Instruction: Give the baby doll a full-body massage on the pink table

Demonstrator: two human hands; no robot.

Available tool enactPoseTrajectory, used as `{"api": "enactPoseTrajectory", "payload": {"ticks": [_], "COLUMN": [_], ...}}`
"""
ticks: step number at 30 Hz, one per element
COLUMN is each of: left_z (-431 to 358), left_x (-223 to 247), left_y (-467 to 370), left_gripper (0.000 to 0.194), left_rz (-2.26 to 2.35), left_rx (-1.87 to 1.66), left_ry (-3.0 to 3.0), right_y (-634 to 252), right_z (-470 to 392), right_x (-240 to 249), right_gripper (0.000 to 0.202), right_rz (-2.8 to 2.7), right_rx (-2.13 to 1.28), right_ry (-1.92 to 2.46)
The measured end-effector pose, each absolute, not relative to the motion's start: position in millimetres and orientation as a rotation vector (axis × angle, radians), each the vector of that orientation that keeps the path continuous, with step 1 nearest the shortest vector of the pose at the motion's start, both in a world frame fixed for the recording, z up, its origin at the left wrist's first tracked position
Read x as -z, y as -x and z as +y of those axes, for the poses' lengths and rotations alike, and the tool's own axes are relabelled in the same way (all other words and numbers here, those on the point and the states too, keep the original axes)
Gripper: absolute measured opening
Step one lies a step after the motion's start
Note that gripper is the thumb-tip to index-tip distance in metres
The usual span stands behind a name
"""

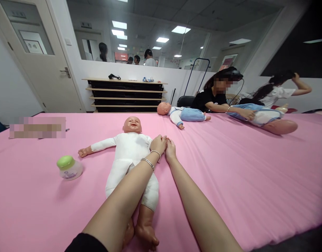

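A baby doll (129, 150) with a white cloth body lies on its back, head away from me. My left hand (158, 143) reaches across its body and is closed around the doll's arm near the hand, on the right of the picture. Touching it from the right, my right hand (170, 150) has its fingers closed at the doll's small hand, which is mostly hidden between my fingers. The doll's other arm (100, 144) stretches out to the left on the cloth. Left of the doll stands a jar (69, 169) with a green lid, upright.
A pink cloth (216, 168) covers the table. Another doll in blue and white (189, 114) lies at the far edge. At the right, a person (213, 92) handles a further doll (266, 117). A low shelf (126, 94) stands behind the table, near a door (42, 59).
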State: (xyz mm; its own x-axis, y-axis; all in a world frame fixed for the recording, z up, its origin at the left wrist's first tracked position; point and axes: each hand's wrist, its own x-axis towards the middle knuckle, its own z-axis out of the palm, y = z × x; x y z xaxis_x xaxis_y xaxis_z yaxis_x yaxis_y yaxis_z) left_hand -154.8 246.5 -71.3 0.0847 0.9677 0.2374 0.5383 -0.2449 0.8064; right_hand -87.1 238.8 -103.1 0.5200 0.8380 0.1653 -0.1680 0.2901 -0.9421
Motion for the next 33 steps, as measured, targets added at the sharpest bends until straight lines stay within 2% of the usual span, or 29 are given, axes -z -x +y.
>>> {"api": "enactPoseTrajectory", "payload": {"ticks": [5, 10, 14, 21, 24, 28, 33], "left_z": [244.8, 246.7, 248.4, 244.6, 237.3, 214.9, 190.2], "left_x": [75.8, 76.5, 74.9, 54.6, 35.8, 26.9, 55.0], "left_y": [152.1, 152.8, 154.8, 167.2, 199.0, 280.9, 395.6], "left_gripper": [0.019, 0.030, 0.032, 0.013, 0.017, 0.022, 0.023], "left_rz": [1.363, 1.457, 1.451, 1.180, 1.111, 1.100, 1.778], "left_rx": [-1.057, -1.026, -1.096, -1.113, -1.099, -1.231, -1.375], "left_ry": [-1.936, -1.856, -1.753, -1.721, -1.710, -1.735, -1.953], "right_y": [80.5, 79.8, 82.5, 59.3, 44.4, 39.1, 46.1], "right_z": [242.9, 242.1, 243.1, 250.9, 254.5, 256.4, 253.1], "right_x": [105.5, 107.8, 108.5, 104.6, 106.0, 108.5, 106.0], "right_gripper": [0.034, 0.040, 0.028, 0.018, 0.018, 0.018, 0.017], "right_rz": [-0.719, -0.721, -0.760, -0.651, -0.583, -0.629, -0.650], "right_rx": [-0.727, -0.718, -0.697, -0.563, -0.471, -0.418, -0.317], "right_ry": [1.086, 1.101, 1.102, 1.195, 1.322, 1.382, 1.456]}}
